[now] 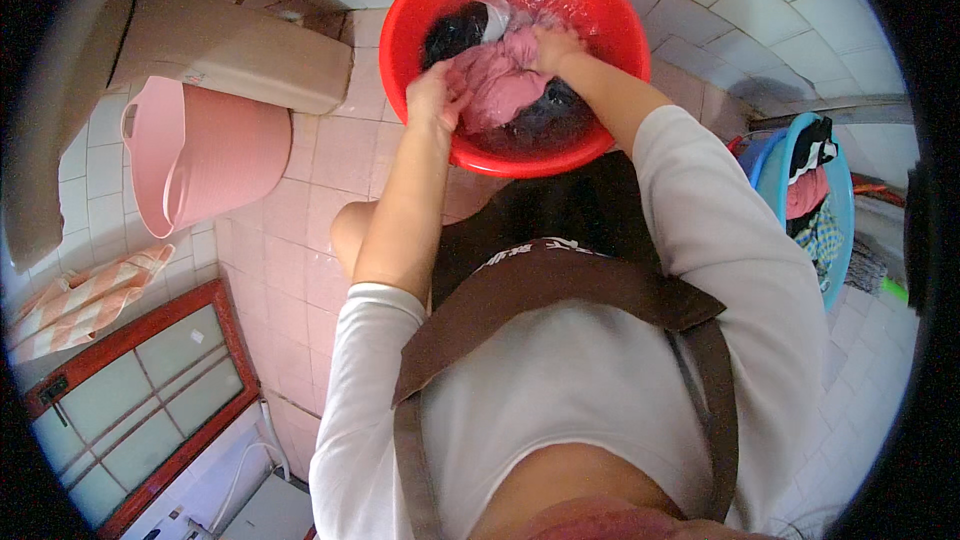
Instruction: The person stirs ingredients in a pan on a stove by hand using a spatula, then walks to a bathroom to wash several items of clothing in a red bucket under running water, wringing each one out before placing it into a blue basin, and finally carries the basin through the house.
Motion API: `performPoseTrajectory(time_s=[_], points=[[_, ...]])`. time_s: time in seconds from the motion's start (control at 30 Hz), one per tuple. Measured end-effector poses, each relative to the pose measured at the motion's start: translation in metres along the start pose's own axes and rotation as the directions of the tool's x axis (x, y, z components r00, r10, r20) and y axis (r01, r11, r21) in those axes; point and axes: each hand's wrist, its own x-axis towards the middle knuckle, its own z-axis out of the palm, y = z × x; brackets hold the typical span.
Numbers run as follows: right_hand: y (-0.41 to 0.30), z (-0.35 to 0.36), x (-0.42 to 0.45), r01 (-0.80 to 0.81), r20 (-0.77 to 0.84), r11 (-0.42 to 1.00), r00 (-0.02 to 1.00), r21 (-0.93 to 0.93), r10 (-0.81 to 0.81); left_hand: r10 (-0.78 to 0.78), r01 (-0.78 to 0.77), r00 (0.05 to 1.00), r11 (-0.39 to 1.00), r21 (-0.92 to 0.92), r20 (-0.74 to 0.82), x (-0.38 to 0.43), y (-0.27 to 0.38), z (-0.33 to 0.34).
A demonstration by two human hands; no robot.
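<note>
A red plastic basin (397,37) with water and clothes in it stands before me. My left hand (436,95) grips one end of a wet pink garment (502,86) at the basin's left side. On the right, my right hand (553,51) is at the garment's other end, partly in the splashing water; its fingers are partly hidden, but they appear closed on the cloth. Dark cloth (457,34) lies in the water behind and below the pink one, and a white piece (496,17) shows near the basin's middle.
A pink flexible tub (225,154) is at the left by a beige fixture (240,52). To the right, a light-blue basin (847,217) holds several clothes. A striped towel (97,292) hangs near a red-framed door (225,315). Tiled walls rise beyond the red basin.
</note>
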Motion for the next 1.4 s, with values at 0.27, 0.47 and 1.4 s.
performPoseTrajectory(time_s=[0.27, 0.47, 1.4], points=[[-0.013, 0.065, 0.025, 0.161, -0.031, 0.943, 0.984, -0.290, -0.177, -0.184, 0.183, 0.983, 0.983, 0.031, 0.014, 0.006, -0.014, 0.000], [0.002, -0.036, 0.000, 0.259, -0.189, 0.647, 0.966, 0.718, -0.177, -0.401, 0.391, 0.916, 0.896, -0.211, -0.006, -0.003, -0.009, 0.018], [0.050, -0.003, 0.061, 0.097, -0.067, 0.522, 0.995, 0.847, -0.076, -0.296, 0.302, 0.942, 0.953, -0.017, 0.157, -0.007, -0.006, 0.049]])
